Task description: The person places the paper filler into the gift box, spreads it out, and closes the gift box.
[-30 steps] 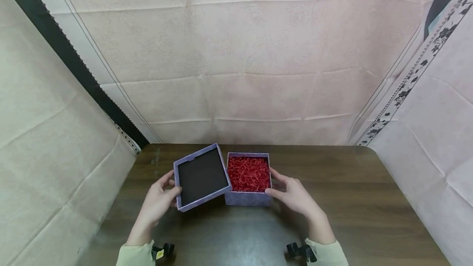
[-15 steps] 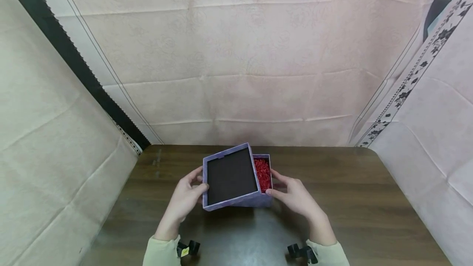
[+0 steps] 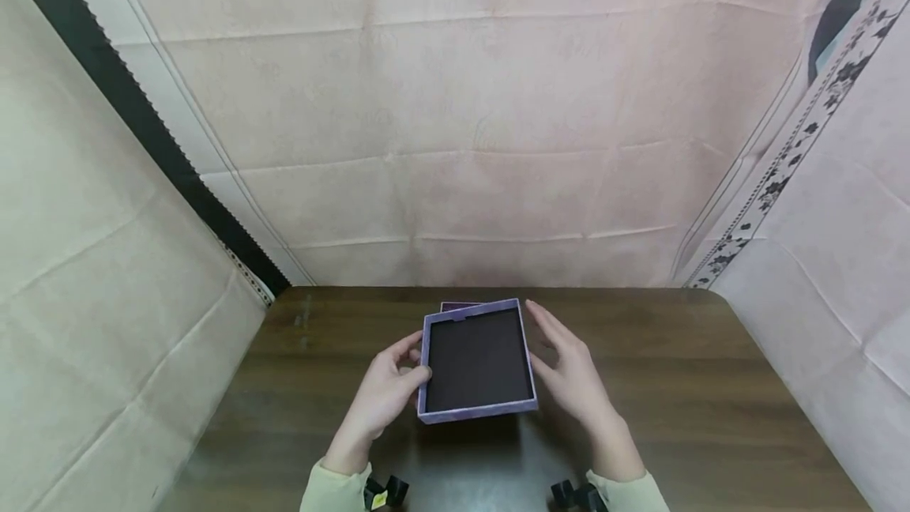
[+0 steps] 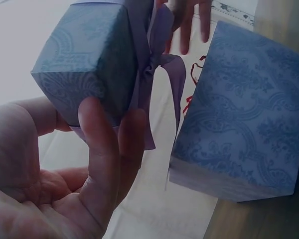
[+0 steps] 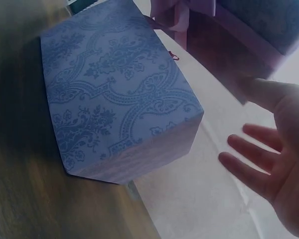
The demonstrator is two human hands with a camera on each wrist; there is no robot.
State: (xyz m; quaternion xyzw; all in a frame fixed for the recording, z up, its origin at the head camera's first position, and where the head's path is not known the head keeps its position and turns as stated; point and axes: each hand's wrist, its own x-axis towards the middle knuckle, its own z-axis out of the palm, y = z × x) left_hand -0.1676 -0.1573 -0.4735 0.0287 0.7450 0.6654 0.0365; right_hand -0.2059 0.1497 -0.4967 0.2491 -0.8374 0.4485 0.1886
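Note:
My left hand pinches the left edge of a purple box lid, its dark inside facing up toward the head camera. A purple ribbon with a bow is tied round the lid's outer side. Below it stands the blue-purple patterned box, mostly hidden by the lid in the head view except for its far rim. Red paper shreds poke out at the box's opening in the left wrist view. My right hand is beside the lid's right edge, its fingers extended and clear of the box in the right wrist view.
Both hands are over a dark brown wooden table. Pale cloth sheets hang behind it and at both sides. A black camera mount sits at the left wrist, another at the right.
My left hand has carried the lid rightward until it covers most of the box. My right hand has let go of the box's right side, and its fingers have straightened.

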